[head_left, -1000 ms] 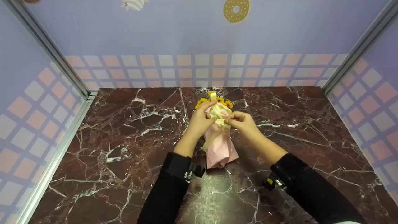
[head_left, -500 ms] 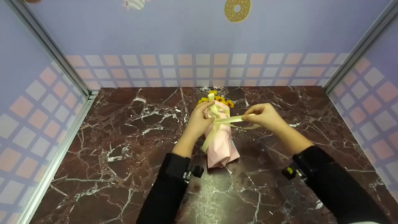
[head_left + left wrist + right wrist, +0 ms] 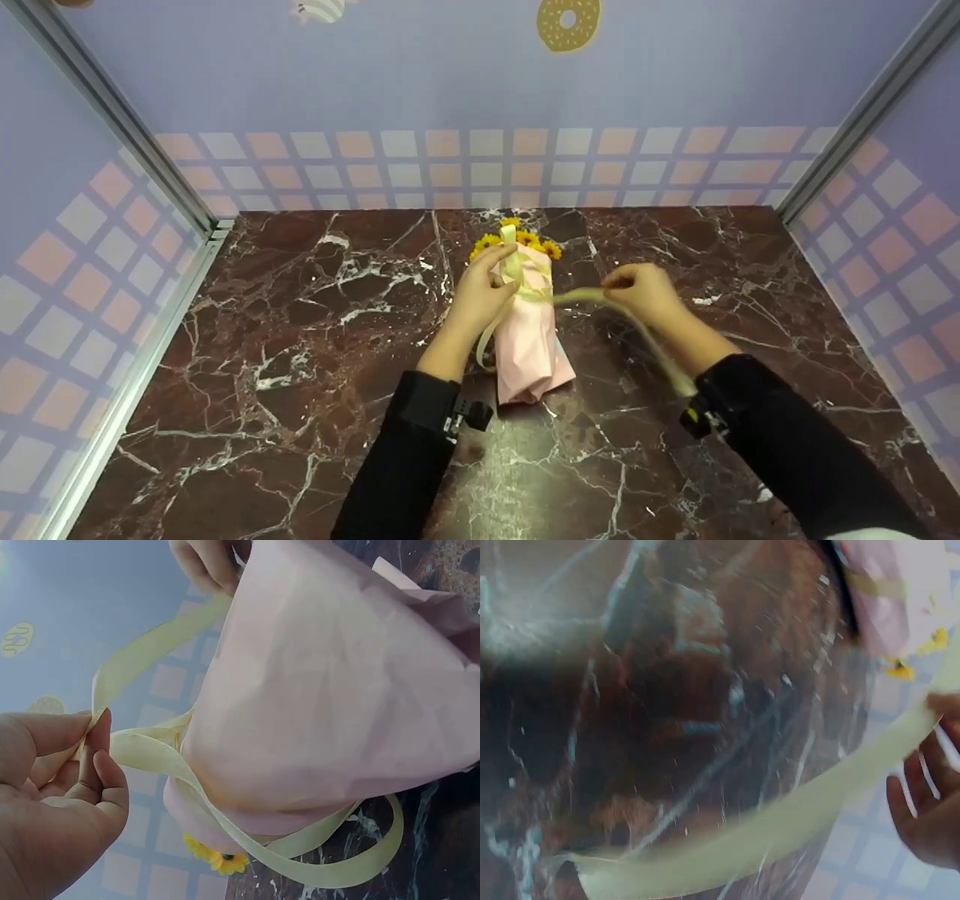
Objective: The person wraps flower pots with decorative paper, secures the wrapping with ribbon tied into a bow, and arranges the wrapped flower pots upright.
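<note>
A bouquet in pink wrapping paper (image 3: 525,352) lies on the marble surface, its yellow flowers (image 3: 529,238) pointing toward the back wall. Pale yellow ribbon (image 3: 577,295) crosses the wrapping at its upper part. My left hand (image 3: 478,291) pinches the ribbon between thumb and fingertips over the bouquet, and a loop of it stands up above the fingers. In the left wrist view a loose ribbon length (image 3: 330,874) curves below the paper. Off to the right, my right hand (image 3: 646,294) pinches a ribbon length; its tail (image 3: 727,847) trails back toward the wrist.
Dark red marble tabletop (image 3: 315,420) with white veins spreads around the bouquet. Behind it stands a lilac wall (image 3: 450,90) with pink and white squares, and similar panels close in at both sides. A black camera (image 3: 478,415) sits on the left wrist.
My right hand has moved away from the bouquet to the right, drawing ribbon out; the ribbon's tail now swings beside the right forearm. My left hand stays in place.
</note>
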The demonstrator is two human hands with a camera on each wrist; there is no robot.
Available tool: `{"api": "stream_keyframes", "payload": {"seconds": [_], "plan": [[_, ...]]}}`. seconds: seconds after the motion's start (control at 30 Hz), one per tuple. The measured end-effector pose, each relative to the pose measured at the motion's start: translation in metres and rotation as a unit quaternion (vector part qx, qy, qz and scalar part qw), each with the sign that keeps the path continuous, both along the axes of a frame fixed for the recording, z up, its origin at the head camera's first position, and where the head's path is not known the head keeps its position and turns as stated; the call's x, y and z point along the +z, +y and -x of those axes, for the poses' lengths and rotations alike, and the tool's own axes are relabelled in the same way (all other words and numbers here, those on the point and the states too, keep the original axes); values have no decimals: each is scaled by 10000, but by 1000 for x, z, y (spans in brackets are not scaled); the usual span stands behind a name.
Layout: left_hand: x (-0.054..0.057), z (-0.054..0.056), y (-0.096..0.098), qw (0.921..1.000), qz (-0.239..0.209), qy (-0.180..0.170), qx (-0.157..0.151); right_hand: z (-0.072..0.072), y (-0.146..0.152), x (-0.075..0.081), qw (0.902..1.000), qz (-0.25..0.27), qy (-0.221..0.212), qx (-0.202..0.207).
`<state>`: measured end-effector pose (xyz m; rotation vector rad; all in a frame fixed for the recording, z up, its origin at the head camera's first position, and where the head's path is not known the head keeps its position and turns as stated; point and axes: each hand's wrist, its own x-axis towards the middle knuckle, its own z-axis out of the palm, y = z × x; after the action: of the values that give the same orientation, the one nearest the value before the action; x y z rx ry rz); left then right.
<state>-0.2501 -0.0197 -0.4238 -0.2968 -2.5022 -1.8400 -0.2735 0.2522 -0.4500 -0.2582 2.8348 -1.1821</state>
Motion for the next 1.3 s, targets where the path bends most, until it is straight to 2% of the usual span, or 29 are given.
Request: {"api": "stream_keyframes", "payload": {"seconds": [0.1, 0.2, 0.37, 0.5, 0.6, 0.77, 0.97, 1.13, 1.23, 1.3], "plan": [[-1, -1, 2, 10000, -7, -8, 21, -4, -20, 0, 9998, -30, 216, 13], [-1, -1, 4, 10000, 5, -13, 27, -12, -47, 7, 9978, 563, 242, 254], [-2, -2, 6, 9999, 95, -112, 50, -22, -84, 19, 9861, 1523, -221, 632], [-1, -2, 7, 9999, 92, -80, 42, -25, -96, 24, 9722, 2170, -726, 492], [-3, -2, 8, 10000, -18, -37, 46, -25, -94, 26, 9659, 2393, -841, 511], [-6, 2, 10, 9997, -182, 34, 188, -25, -88, 27, 9725, 2067, -491, 957], [-8, 4, 12, 9977, -585, 2, 332, -28, -85, 30, 9794, 1161, -158, 1642], [-8, 5, 12, 9963, -764, -11, 398, -29, -78, 31, 9747, 492, -214, 2171], [-9, 6, 11, 9961, -739, -54, 472, -27, -72, 29, 9756, 158, -93, 2186], [-10, 6, 11, 9966, -627, -25, 539, -25, -68, 28, 9812, -32, 8, 1928]]}}
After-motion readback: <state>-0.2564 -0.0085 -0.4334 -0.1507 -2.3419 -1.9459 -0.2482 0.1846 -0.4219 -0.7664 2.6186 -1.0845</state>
